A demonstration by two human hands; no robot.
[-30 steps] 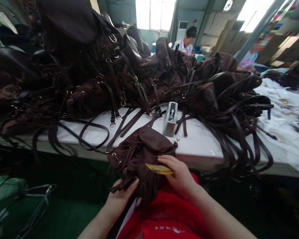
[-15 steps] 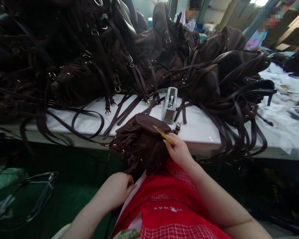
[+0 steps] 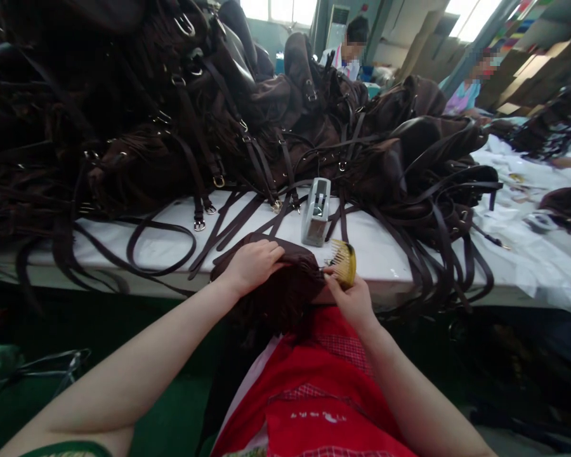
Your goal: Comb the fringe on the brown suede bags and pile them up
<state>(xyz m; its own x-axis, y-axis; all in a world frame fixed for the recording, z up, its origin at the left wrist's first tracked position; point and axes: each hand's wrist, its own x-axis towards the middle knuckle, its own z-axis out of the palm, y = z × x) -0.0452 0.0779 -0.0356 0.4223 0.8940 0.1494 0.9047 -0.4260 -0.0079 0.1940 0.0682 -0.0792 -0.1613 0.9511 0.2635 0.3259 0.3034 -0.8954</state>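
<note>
A dark brown bag (image 3: 285, 292) lies at the table's front edge, partly hanging over it against my red apron. My left hand (image 3: 259, 263) is on top of the bag, its fingers closed on the bag's flap. In my right hand (image 3: 352, 295) is a yellowish comb (image 3: 345, 263), its teeth pointing left; the thumb and fingertips sit at the bag's right side. Just behind the bag stands a grey tape dispenser (image 3: 316, 212).
A high heap of brown bags (image 3: 266, 139) with buckled straps fills the back and left of the white table (image 3: 375, 238). Loose straps (image 3: 461, 273) hang over the front edge. Two people (image 3: 345, 60) are farther back. White sheets (image 3: 528, 235) lie at the right.
My left hand has come up from beside the apron onto the bag's flap. The comb in my right hand has turned, so its broad side and teeth now show.
</note>
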